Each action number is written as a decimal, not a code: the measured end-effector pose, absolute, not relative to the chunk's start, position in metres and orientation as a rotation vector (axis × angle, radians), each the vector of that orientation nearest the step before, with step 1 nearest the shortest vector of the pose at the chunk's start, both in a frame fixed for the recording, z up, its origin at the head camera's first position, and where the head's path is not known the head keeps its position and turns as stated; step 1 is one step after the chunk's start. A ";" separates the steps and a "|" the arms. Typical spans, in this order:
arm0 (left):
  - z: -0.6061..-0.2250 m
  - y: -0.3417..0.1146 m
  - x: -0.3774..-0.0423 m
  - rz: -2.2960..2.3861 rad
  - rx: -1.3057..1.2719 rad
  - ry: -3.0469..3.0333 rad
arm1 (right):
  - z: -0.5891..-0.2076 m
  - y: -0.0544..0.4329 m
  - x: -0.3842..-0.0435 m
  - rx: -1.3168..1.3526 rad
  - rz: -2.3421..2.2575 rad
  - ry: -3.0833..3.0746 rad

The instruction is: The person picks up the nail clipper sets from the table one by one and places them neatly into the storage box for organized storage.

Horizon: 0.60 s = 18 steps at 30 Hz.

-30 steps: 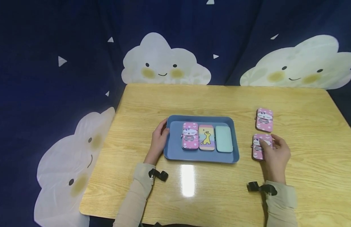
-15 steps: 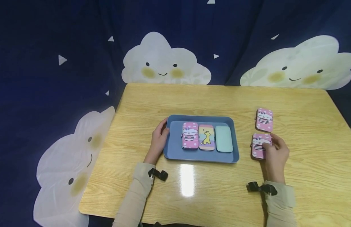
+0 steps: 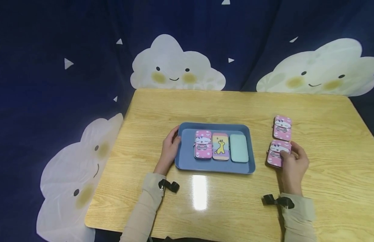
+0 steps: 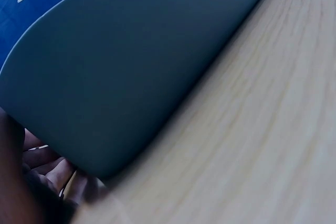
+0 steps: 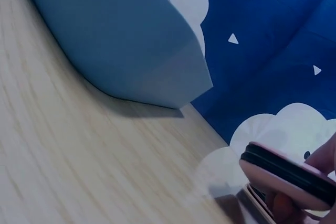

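Note:
My right hand (image 3: 294, 169) pinches a small pink clasp case (image 3: 276, 155) with a cat print, thumb on top and fingers at its right side. In the right wrist view this case (image 5: 289, 178) is tilted over the table, its dark seam showing. Just beyond it lies a matching pink case (image 3: 282, 128), which it nearly meets in the head view. My left hand (image 3: 169, 148) holds the left edge of a blue tray (image 3: 184, 163), thumb at the rim. Inside the tray stand another pink cat case (image 3: 202, 144), a giraffe-print case (image 3: 220, 147) and a mint-green case (image 3: 239, 148), side by side.
The wooden table (image 3: 235, 208) carries everything. A dark blue curtain (image 3: 241, 30) with smiling white clouds hangs behind it and along the left. A bright light reflection lies on the tabletop in front of the tray.
My right hand has moved the pink case slightly away from me, toward the matching one, and the case has turned a little. My left hand and the tray stay in place.

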<state>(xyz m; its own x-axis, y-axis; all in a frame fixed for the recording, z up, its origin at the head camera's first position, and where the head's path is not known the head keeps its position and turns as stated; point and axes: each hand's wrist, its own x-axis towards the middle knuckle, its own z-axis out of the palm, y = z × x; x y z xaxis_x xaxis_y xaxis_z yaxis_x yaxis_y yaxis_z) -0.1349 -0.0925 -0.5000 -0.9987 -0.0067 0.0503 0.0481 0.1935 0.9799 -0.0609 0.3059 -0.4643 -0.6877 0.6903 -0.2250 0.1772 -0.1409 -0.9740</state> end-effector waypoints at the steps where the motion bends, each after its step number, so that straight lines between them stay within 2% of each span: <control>1: -0.500 -0.092 -0.135 -1.971 -0.044 -2.390 | -0.464 0.305 -0.061 -0.962 1.903 -1.740; 11: -0.499 -0.093 -0.134 -1.990 -0.041 -2.427 | -0.467 0.300 -0.061 -0.839 2.002 -1.578; 18: -0.460 -0.091 -0.121 -2.002 -0.079 -2.439 | -0.467 0.294 -0.060 -0.722 2.072 -1.519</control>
<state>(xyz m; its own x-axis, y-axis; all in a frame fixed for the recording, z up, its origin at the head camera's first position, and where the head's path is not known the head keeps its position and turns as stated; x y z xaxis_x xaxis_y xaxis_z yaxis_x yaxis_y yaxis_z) -0.1211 -0.0914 -0.4596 -0.9986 0.0480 0.0200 0.0290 0.1940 0.9806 -0.0601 0.2941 -0.4671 -0.7520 0.6446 -0.1378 -0.0625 -0.2778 -0.9586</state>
